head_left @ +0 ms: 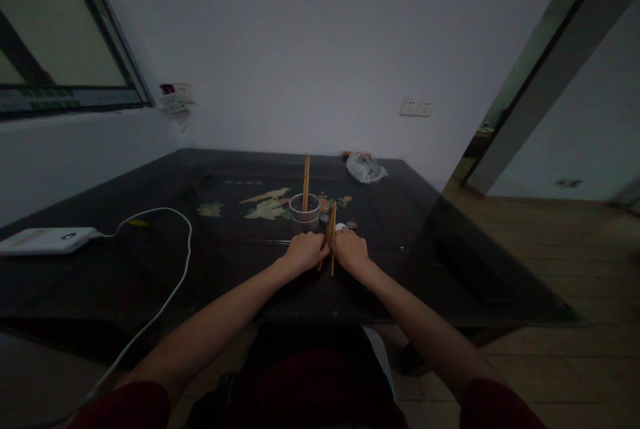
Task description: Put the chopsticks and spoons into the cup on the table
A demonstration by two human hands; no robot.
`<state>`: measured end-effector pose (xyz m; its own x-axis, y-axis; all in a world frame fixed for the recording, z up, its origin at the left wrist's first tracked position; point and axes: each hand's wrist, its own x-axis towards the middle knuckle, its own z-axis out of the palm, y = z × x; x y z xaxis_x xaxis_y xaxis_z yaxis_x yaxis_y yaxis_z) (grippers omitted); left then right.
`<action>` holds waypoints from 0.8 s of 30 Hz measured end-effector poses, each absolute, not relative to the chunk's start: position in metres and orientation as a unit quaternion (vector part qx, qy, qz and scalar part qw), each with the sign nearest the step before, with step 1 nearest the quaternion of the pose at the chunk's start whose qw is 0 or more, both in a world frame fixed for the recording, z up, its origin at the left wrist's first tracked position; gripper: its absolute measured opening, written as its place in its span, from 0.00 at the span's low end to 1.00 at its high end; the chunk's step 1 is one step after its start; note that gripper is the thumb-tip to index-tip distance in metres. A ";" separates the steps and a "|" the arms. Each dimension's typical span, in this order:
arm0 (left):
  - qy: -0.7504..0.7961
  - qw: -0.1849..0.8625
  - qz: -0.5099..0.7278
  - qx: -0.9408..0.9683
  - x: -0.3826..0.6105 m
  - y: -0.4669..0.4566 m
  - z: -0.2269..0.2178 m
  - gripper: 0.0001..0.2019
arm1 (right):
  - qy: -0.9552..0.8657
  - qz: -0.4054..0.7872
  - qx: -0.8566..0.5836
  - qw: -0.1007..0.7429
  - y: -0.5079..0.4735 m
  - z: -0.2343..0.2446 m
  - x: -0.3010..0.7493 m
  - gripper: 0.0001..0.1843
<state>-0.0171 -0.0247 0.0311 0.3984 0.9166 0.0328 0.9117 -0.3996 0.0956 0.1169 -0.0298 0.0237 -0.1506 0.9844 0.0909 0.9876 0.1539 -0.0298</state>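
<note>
Evidently the left hand (305, 250) and the right hand (351, 252), side by side with fingers curled in, pinch slim yellow-brown wooden-looking chopsticks (333, 214) between them, above the glossy black table (240, 269) and toward the middle of its near edge, though how many each holds I cannot tell. Such sticks should be light and stiff but apt to roll or slip, so a fingertip grip around mid-length seems best. Just beyond the left hand stands a translucent round cup (304, 221) with similar upright yellow-brown sticks (306, 179), while a crumpled clear plastic bag (366, 168) lies by the far edge.
</note>
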 end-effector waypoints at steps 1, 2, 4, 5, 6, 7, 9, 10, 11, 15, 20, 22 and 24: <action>0.546 0.030 0.041 0.836 -0.017 -0.024 0.031 0.18 | -0.757 -0.018 -0.652 0.042 -0.030 0.024 0.117 0.17; 0.544 0.028 0.043 0.837 -0.017 -0.024 0.031 0.18 | -0.757 -0.018 -0.652 0.042 -0.029 0.024 0.117 0.17; 0.542 0.027 0.047 0.839 -0.018 -0.024 0.031 0.19 | -0.756 -0.019 -0.653 0.045 -0.029 0.024 0.118 0.17; 0.541 0.028 0.048 0.839 -0.018 -0.024 0.031 0.19 | -0.756 -0.018 -0.653 0.047 -0.029 0.024 0.118 0.17; 0.541 0.029 0.049 0.839 -0.018 -0.024 0.031 0.19 | -0.757 -0.018 -0.652 0.049 -0.030 0.025 0.119 0.17; 0.542 0.032 0.050 0.838 -0.018 -0.025 0.032 0.19 | -0.757 -0.018 -0.651 0.051 -0.030 0.026 0.119 0.16; 0.549 0.038 0.051 0.833 -0.017 -0.025 0.034 0.18 | -0.756 -0.013 -0.652 0.054 -0.031 0.028 0.121 0.16; 0.554 0.042 0.053 0.830 -0.017 -0.026 0.035 0.18 | -0.754 -0.009 -0.654 0.056 -0.032 0.029 0.122 0.17; 0.558 0.046 0.056 0.827 -0.017 -0.026 0.036 0.17 | -0.750 -0.003 -0.659 0.058 -0.031 0.031 0.123 0.17; 0.565 0.066 0.076 0.819 -0.018 -0.025 0.037 0.16 | -0.719 0.053 -0.690 0.072 -0.024 0.034 0.132 0.17; 0.560 0.119 0.147 0.807 -0.020 -0.019 0.033 0.15 | -0.685 0.150 -0.680 0.213 -0.007 0.030 0.151 0.14; 0.538 0.157 0.205 0.802 -0.021 -0.015 0.029 0.15 | -0.671 0.196 -0.645 0.307 -0.002 0.027 0.156 0.13; 0.507 0.214 0.266 0.792 -0.020 -0.011 0.027 0.15 | -0.645 0.254 -0.605 0.391 0.000 0.026 0.158 0.13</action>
